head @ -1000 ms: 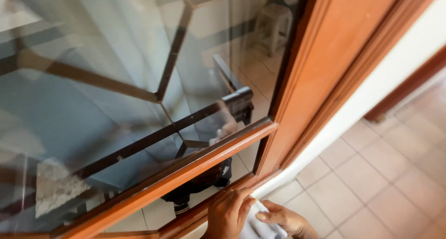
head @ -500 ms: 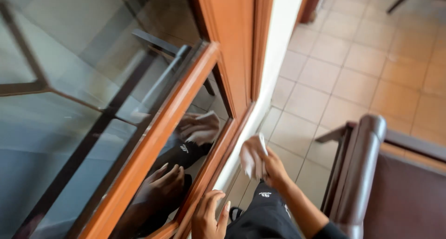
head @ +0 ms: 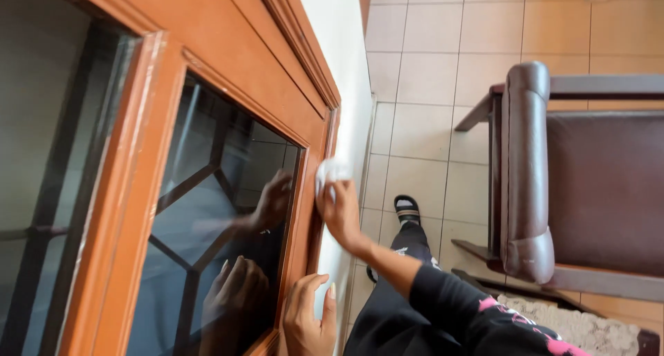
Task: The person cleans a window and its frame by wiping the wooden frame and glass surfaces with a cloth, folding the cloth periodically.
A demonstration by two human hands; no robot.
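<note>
Right hand (head: 340,211) gripping wadded white cloth (head: 330,170) mid-frame, pressed on wooden window frame (head: 315,190) whose long axis runs lower-left to upper-right; left hand (head: 308,318) open, braced on frame at bottom.

— Where is it looking from?

— From the person's head, standing right against the window frame (head: 228,100). It faces steeply down along the frame to the tiled floor (head: 443,65).

— How close?

— Very close. The frame and glass (head: 207,211) fill the whole left half. The right hand (head: 340,207), pressing a white cloth (head: 330,170) to the frame, sits mid-picture; the left hand (head: 308,318) is below that grip, at the bottom edge.

— And to the right of the grip?

— The floor drops away, with a sandalled foot (head: 407,209) beneath and a brown armchair (head: 588,183) farther right.

— Any second view?

— Only this one, so no overlap.
</note>
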